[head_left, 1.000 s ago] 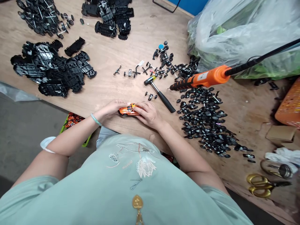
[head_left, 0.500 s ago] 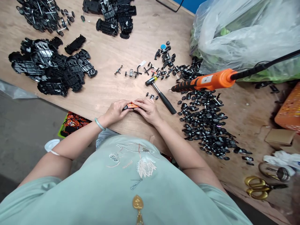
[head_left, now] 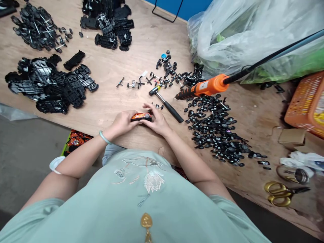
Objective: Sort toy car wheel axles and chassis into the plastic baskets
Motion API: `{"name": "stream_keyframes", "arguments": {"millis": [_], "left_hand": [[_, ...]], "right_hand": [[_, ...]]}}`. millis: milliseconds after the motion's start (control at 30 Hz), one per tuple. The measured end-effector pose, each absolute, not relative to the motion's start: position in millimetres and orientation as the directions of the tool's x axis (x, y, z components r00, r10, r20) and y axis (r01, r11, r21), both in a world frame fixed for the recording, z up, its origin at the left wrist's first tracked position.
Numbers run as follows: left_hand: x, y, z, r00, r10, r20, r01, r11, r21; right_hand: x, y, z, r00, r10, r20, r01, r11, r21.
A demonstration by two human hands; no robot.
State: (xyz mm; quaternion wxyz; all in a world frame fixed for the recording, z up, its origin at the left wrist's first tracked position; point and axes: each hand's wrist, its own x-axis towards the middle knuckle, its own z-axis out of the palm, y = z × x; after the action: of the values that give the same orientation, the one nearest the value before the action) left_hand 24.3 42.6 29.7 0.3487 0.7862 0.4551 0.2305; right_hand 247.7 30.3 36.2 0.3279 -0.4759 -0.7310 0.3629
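In the head view, both hands were on the car (head_left: 138, 117), an orange and black one, at the near edge of the wooden surface (head_left: 106, 98)! The left hand (head_left: 123, 124) was nearly closed, its thumb and fingers gripping the car's left end. Over on the other end, the right hand (head_left: 160, 124) had it in a looser hold, thumb along the near side, part of the hand curved around behind and a finger raised off the car. A wheel showed at that end.

Just beyond the right hand sat an axle (head_left: 159, 106), with the hammer (head_left: 166, 104) lying close by. Out to the right came the orange driver (head_left: 202, 87), above a big heap of wheels (head_left: 215, 130). And far left, black chassis (head_left: 54, 82) lay piled up, with more axles (head_left: 36, 25) heaped beyond!
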Motion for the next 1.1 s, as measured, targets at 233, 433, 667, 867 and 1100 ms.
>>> {"name": "stream_keyframes", "arguments": {"millis": [233, 433, 667, 867, 1100], "left_hand": [[9, 35, 30, 0.409, 0.912, -0.023, 0.385, -0.150, 0.911], [3, 34, 36, 0.413, 0.909, -0.053, 0.397, -0.127, 0.909], [-8, 52, 17, 0.200, 0.950, -0.242, 0.391, 0.149, 0.908], [-7, 58, 15, 0.113, 0.950, -0.290, 0.378, 0.228, 0.897], [-8, 54, 11, 0.091, 0.951, -0.296, 0.375, 0.243, 0.895]], "right_hand": [[250, 23, 33, -0.269, 0.960, -0.071, 0.309, 0.017, -0.951], [255, 21, 51, -0.261, 0.963, 0.059, 0.514, 0.190, -0.837], [322, 34, 42, -0.077, 0.983, 0.167, 0.974, 0.110, -0.200], [301, 30, 63, -0.078, 0.996, -0.035, 0.961, 0.066, -0.268], [281, -18, 73, -0.256, 0.961, -0.107, 0.702, 0.109, -0.703]]}}
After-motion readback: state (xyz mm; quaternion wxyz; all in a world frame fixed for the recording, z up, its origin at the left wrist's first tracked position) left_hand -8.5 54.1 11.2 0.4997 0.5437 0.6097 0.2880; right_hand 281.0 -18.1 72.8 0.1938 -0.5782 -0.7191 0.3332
